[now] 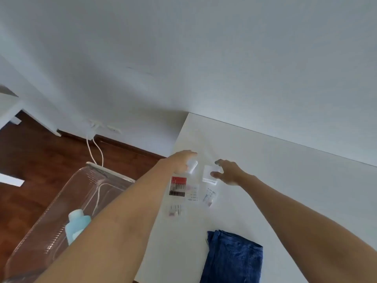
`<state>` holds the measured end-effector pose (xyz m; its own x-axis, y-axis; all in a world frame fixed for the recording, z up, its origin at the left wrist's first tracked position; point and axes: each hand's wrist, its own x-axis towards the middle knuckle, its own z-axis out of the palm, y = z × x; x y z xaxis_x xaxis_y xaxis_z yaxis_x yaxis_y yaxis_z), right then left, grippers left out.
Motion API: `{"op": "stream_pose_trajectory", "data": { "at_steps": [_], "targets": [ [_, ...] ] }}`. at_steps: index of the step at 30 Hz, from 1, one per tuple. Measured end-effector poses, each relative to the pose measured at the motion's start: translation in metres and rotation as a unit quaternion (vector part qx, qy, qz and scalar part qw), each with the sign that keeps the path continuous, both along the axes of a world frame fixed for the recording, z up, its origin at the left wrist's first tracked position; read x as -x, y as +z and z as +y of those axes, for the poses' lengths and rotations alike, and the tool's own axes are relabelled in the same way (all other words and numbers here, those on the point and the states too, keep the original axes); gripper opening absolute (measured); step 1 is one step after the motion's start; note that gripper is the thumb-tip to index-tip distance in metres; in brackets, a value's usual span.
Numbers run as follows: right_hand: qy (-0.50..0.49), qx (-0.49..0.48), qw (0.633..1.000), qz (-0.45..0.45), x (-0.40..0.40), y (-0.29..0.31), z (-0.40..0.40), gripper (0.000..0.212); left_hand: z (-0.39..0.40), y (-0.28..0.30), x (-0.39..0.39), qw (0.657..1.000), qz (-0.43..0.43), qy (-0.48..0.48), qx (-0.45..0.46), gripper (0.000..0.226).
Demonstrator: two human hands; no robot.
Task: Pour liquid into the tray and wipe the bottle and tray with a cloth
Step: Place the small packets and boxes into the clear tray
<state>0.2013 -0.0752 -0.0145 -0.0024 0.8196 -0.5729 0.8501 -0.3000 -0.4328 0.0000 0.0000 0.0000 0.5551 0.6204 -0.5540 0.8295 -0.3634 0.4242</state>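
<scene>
The head view shows both hands far forward on small clear boxes, left hand (181,162) curled on one (192,166), right hand (229,172) spread at another (210,174), while the pale blue bottle (76,225) lies in the clear bin (85,190), down-left under the left forearm.

Two bare hands reach over one white table (285,180): the left hand (181,162) and the right hand (228,172). Two small clear square plastic containers (210,174) sit there, with about four small clear packets of tiny parts (177,185). One folded dark blue cloth (232,258), one pale blue plastic bottle (76,225), one large clear plastic tub (67,201), two white cables (95,150).
</scene>
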Motion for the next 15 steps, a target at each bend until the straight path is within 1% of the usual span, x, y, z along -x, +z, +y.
{"op": "stream_pose_trajectory", "data": {
  "at_steps": [2, 4, 6, 10, 15],
  "targets": [
    [0.013, 0.005, 1.000, -0.002, 0.000, -0.004, 0.008, 0.065, 0.010, -0.001, -0.003, 0.999, 0.017, -0.028, 0.011, 0.063],
    [0.028, 0.020, 0.999, -0.006, 0.003, -0.005, 0.013, 0.065, 0.020, -0.001, -0.005, 0.998, 0.041, -0.037, 0.024, 0.062],
    [0.039, 0.027, 0.999, -0.003, 0.004, -0.008, 0.017, 0.060, 0.027, -0.002, -0.008, 0.997, 0.063, -0.048, 0.027, 0.063],
    [0.043, 0.013, 0.999, -0.004, 0.006, -0.010, 0.021, 0.052, 0.041, -0.005, -0.014, 0.991, 0.103, -0.086, 0.024, 0.060],
    [0.047, 0.037, 0.998, -0.004, 0.009, -0.010, 0.028, 0.052, 0.052, -0.009, -0.018, 0.981, 0.146, -0.116, 0.048, 0.058]
  ]
}}
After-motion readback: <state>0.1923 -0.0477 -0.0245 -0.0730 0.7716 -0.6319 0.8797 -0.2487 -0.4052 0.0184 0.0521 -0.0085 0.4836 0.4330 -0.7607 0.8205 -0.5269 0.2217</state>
